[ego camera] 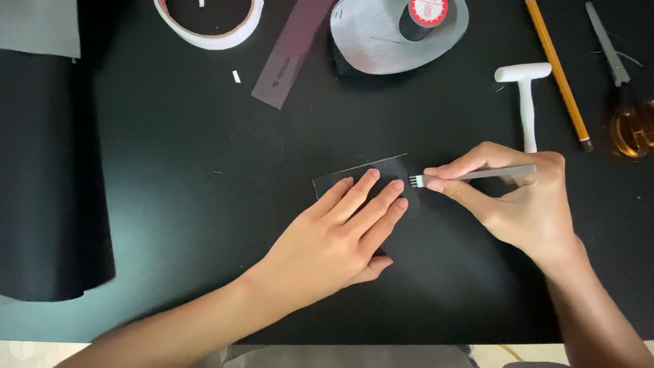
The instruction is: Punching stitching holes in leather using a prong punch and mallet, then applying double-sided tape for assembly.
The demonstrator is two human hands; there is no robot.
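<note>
My left hand (pixel 337 235) lies flat with fingers spread on a small black leather piece (pixel 381 169) on the black mat, pinning it down. My right hand (pixel 518 197) pinches a slim grey metal pronged chisel (pixel 470 175), held nearly level. Its short teeth point left and touch the right edge of the leather piece, just beside my left fingertips.
A white mallet (pixel 525 95) lies behind my right hand, with a yellow pencil (pixel 558 71) and scissors (pixel 623 88) to its right. A tape roll (pixel 210 24), a dark ruler (pixel 289 54), a grey oval piece (pixel 381 41) with a thread spool (pixel 422 17), and a black sheet roll (pixel 48 177) surround the mat.
</note>
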